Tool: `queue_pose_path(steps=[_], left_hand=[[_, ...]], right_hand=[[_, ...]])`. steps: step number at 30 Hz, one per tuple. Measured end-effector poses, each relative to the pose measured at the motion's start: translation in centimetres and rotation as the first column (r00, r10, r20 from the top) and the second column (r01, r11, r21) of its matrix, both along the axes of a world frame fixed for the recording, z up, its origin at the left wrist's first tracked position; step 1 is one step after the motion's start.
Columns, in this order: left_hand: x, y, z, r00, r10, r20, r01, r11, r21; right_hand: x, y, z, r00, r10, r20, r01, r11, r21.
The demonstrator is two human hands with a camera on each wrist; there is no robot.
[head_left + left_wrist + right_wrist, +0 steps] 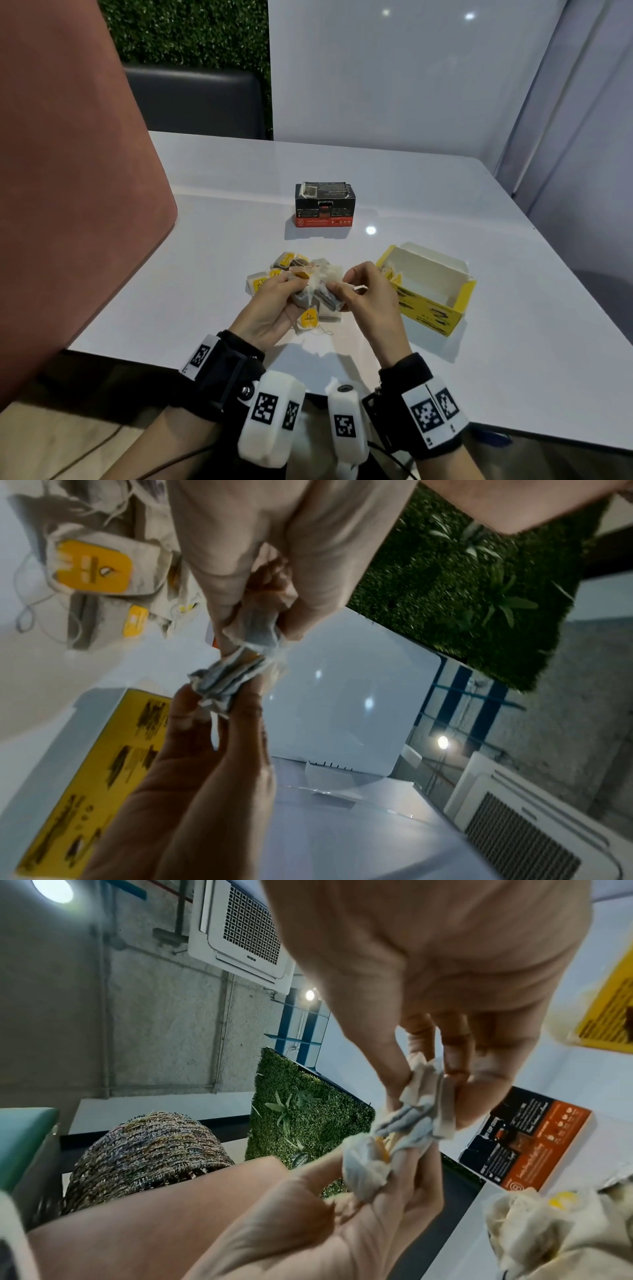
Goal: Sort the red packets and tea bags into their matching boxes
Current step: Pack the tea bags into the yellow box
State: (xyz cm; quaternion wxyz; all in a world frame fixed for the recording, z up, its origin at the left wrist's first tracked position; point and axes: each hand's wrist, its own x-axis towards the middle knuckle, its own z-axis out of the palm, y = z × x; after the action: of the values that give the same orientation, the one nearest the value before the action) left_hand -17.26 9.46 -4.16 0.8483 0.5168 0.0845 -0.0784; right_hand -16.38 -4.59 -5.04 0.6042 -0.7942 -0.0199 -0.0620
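Observation:
A tangled bunch of tea bags (320, 297) with strings and yellow tags is up off the white table (445, 359). My left hand (294, 285) pinches its left side and my right hand (339, 285) pinches its right side. The left wrist view shows my left hand (257, 631) and right hand (219, 704) gripping a crumpled bag (229, 681). A loose pile of tea bags (287, 265) lies just beyond my hands. The open yellow box (428, 301) stands to the right with a few bags in its left end. The black and red box (324, 205) stands farther back, filled with packets.
A pink padded panel (68, 171) rises along the table's left edge. A white partition (411, 85) closes the far and right sides. A dark seat back (195, 102) stands behind the table's far left corner. The near table edge runs just in front of my wrists.

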Motion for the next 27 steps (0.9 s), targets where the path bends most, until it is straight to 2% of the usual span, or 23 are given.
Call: queue_pose_path(steps=[3,6,11,14,17,19,23,27], left_hand=[[0.0,0.3,0.1,0.999,0.020,-0.038,-0.024,0.991,-0.129],[0.1,0.8,0.0,0.998,0.030,-0.057,-0.039,0.983,-0.179],[0.1,1.5,-0.3,0.997,-0.041,-0.057,0.036,0.995,-0.090],[-0.1,1.7,-0.5,0.993,-0.108,-0.048,0.104,0.992,-0.073],[-0.8,1.6,-0.4,0.969,-0.241,-0.046,0.238,0.969,-0.066],[-1.2,1.3,-0.5,0.954,-0.293,-0.067,0.291,0.956,-0.045],[-1.6,0.6,-0.6,0.932,-0.336,-0.134,0.326,0.941,-0.088],[-1.6,0.4,-0.8,0.927,-0.357,-0.113,0.336,0.927,-0.169]], right_hand=[[-0.3,-0.6,0.2,0.999,0.025,-0.031,-0.025,1.000,-0.012],[-0.3,-1.2,0.3,0.993,0.084,-0.080,-0.084,0.996,-0.006],[-0.3,-1.9,1.0,0.981,0.169,-0.093,-0.171,0.985,-0.014],[-0.6,-2.5,1.8,0.974,0.204,-0.102,-0.195,0.976,0.096],[-0.6,-2.9,2.4,0.974,0.211,-0.083,-0.188,0.955,0.229],[-0.4,-2.7,2.6,0.975,0.209,-0.081,-0.183,0.951,0.249],[-0.2,-1.5,2.6,0.975,0.206,-0.089,-0.179,0.953,0.246],[-0.2,-0.6,2.6,0.977,0.193,-0.086,-0.163,0.948,0.274]])
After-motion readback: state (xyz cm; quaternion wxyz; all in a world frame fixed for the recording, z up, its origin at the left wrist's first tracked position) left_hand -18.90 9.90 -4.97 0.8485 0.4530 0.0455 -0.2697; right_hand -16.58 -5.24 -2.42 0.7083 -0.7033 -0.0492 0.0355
